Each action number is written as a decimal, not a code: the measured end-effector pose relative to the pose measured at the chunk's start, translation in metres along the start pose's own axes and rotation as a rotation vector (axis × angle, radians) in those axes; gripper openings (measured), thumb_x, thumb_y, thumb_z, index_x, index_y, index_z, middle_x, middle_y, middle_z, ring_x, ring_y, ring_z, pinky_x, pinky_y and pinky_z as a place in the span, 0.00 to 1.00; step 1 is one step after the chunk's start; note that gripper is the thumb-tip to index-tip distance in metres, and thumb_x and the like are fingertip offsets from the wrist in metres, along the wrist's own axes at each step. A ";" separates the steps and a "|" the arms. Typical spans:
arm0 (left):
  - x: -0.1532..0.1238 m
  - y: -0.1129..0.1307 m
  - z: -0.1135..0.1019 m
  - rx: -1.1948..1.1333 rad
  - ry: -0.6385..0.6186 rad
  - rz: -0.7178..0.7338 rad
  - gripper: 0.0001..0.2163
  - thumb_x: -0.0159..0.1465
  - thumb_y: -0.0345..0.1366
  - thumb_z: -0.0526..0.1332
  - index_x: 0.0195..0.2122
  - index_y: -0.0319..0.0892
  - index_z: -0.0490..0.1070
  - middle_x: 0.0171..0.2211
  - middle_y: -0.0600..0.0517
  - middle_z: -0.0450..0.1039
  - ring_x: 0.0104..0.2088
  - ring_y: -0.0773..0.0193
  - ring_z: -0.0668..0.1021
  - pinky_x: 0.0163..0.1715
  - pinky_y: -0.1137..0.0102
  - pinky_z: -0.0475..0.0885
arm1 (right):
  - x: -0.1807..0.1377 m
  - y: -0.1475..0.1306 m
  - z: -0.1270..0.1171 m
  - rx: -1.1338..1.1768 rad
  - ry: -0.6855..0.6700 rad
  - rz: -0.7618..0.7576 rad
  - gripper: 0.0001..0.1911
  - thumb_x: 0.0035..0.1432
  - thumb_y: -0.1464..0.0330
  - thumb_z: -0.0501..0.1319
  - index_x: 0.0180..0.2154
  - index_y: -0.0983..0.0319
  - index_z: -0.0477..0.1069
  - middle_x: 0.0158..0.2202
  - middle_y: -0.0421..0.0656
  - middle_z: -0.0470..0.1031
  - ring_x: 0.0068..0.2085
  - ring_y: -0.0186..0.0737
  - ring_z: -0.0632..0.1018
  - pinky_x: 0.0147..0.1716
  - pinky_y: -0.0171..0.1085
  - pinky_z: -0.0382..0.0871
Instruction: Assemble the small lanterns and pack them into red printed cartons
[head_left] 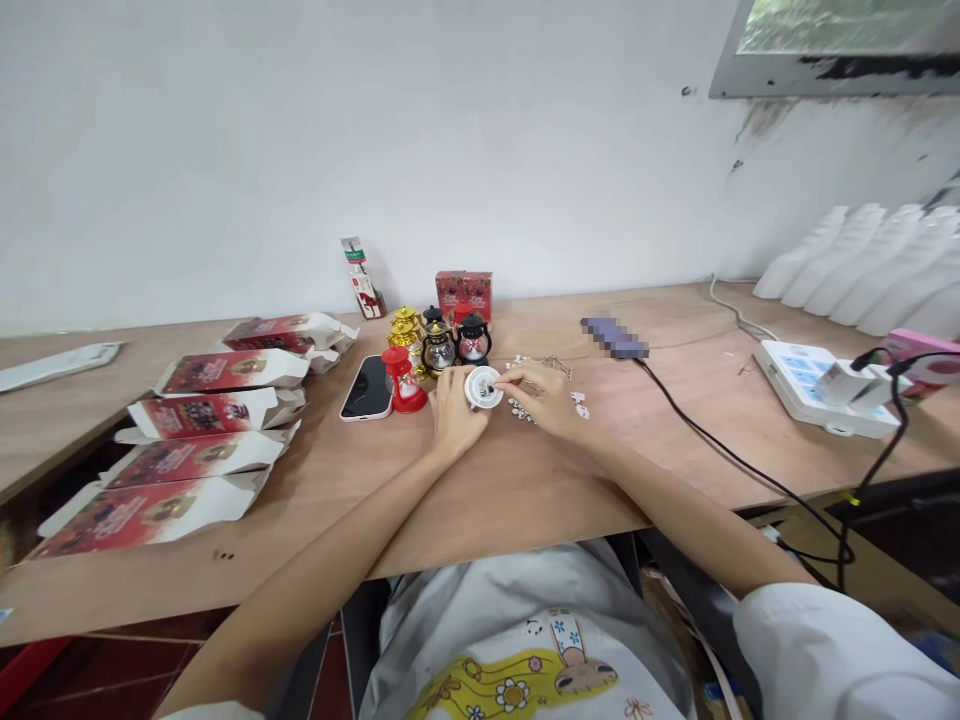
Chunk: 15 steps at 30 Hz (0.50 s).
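My left hand (454, 412) is closed around a small round white piece (482, 374), its hollow side facing up with small dark and metallic parts inside. The fingertips of my right hand (546, 398) are pinched together at the right rim of this piece; whatever they hold is too small to make out. Just left of my left hand stands a red mini lantern (405, 385). Behind it are several more mini lanterns in gold (405, 335) and black (473, 340). Small round metal pieces (519, 410) lie beneath and beside my right hand.
A phone (367, 388) lies left of the lanterns, and flattened red boxes (217, 405) line the left side. Red cartons (463, 288) stand near the wall. A purple device (615, 337) trails a black cable toward the right, near a power strip (821, 385) and white bottles (862, 265).
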<state>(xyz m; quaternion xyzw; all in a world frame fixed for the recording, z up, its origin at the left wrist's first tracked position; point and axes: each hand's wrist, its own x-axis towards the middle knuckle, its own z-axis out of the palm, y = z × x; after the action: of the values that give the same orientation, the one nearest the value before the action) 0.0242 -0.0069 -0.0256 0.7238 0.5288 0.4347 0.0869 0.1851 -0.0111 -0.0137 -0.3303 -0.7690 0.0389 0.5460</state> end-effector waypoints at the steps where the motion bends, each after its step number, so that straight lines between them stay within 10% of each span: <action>1: 0.000 0.000 0.000 0.006 -0.001 0.016 0.15 0.55 0.31 0.63 0.45 0.44 0.68 0.47 0.46 0.70 0.52 0.49 0.71 0.47 0.58 0.65 | 0.000 -0.001 0.000 -0.011 -0.010 -0.032 0.12 0.64 0.61 0.58 0.32 0.59 0.74 0.33 0.41 0.79 0.35 0.36 0.78 0.39 0.38 0.71; 15: 0.004 -0.003 -0.001 0.074 0.015 -0.084 0.15 0.57 0.34 0.64 0.46 0.47 0.66 0.50 0.47 0.69 0.54 0.50 0.70 0.49 0.55 0.65 | -0.009 0.009 0.016 -0.024 0.011 0.012 0.09 0.65 0.65 0.55 0.36 0.62 0.71 0.35 0.46 0.74 0.37 0.38 0.74 0.39 0.38 0.70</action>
<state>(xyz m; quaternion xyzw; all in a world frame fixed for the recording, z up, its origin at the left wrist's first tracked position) 0.0217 -0.0029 -0.0245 0.7004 0.5750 0.4162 0.0746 0.1776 -0.0041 -0.0315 -0.3414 -0.7645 0.0312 0.5459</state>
